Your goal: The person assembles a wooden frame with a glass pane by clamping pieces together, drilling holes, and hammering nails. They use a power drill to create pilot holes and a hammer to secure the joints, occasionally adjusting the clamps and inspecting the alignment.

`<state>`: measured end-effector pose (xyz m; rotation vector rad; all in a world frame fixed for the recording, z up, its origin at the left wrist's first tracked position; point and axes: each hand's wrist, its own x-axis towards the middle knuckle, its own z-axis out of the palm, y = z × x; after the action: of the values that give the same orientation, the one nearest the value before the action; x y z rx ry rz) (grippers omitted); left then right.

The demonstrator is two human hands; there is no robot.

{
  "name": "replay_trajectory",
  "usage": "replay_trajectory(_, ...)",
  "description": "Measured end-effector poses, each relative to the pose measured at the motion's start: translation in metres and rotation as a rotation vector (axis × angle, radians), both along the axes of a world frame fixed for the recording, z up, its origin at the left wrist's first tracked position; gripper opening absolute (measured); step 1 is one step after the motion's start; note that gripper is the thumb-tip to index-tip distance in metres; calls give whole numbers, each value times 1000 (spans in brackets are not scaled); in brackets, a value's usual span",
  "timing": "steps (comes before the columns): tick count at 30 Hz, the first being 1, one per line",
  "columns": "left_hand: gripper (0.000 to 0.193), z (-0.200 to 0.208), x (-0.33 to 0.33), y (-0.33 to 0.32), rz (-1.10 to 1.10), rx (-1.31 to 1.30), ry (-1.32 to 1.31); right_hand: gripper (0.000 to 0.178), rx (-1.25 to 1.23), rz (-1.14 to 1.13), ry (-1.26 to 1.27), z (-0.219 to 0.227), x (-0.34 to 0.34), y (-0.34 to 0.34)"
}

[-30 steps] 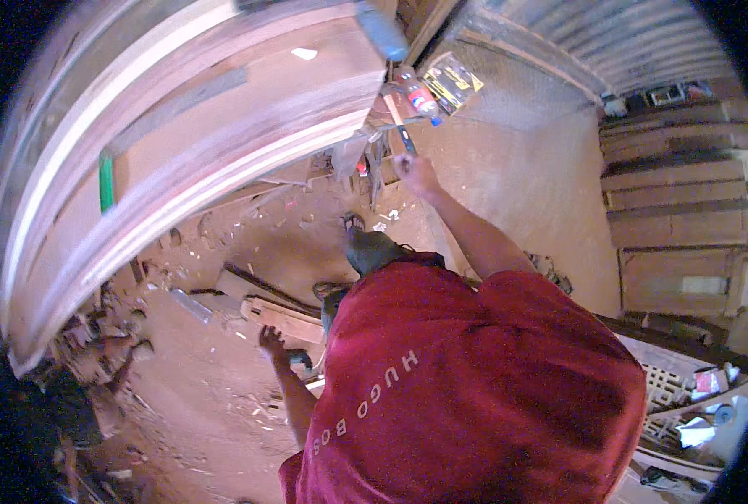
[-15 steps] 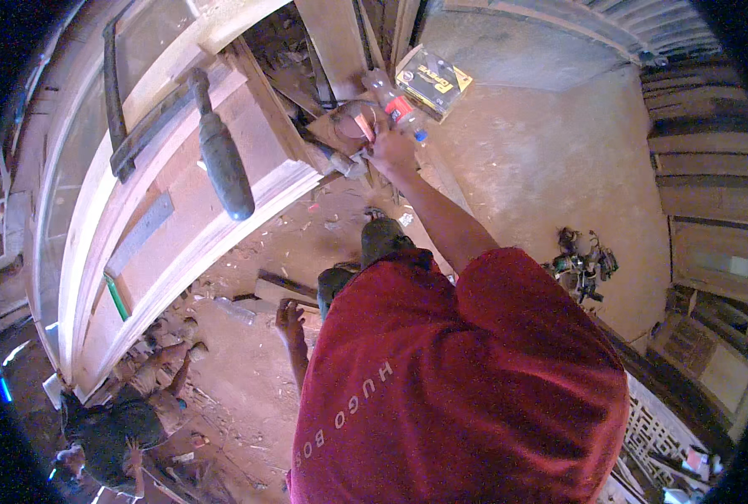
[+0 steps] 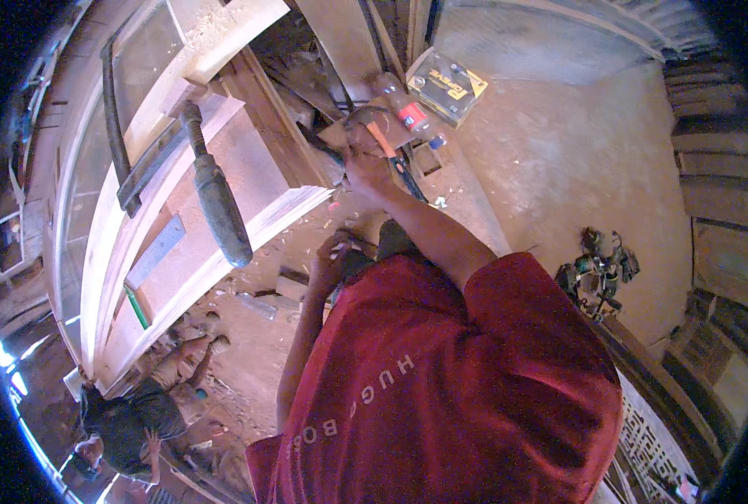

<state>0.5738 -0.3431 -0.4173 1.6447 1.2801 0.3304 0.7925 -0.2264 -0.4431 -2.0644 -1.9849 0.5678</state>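
Watching, head view: right hand (image 3: 364, 170) curls just beside a slim orange-and-black handle (image 3: 383, 139), which lies near a clear plastic bottle (image 3: 411, 115); its grip I cannot tell. Left hand (image 3: 330, 252), fingers bent, is near the dark trousers (image 3: 359, 264); contents unclear. Pale, straight-edged timber (image 3: 277, 216) carries a dark clamp (image 3: 221, 210), its handle rounded.

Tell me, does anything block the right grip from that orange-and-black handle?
Nothing visible stands between them: the orange-and-black handle lies close along the right side of the right grip, though whether they touch is unclear. The plastic bottle lies on the handle's far side, not in between.
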Motion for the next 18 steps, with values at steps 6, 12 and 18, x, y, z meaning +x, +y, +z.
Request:
replay_trajectory(6, 33, 4, 90, 40, 15, 215, 104, 53, 224, -4, 347, 20, 31, -14)
replay_trajectory(12, 44, -52, 155, 102, 458, 570, 154, 51, 249, -166, 565, 57, 84, -53)
replay_trajectory(18, 52, -143, 155, 180, 876, 328, 455, 42, 354, -205, 545, 73, 101, -99)
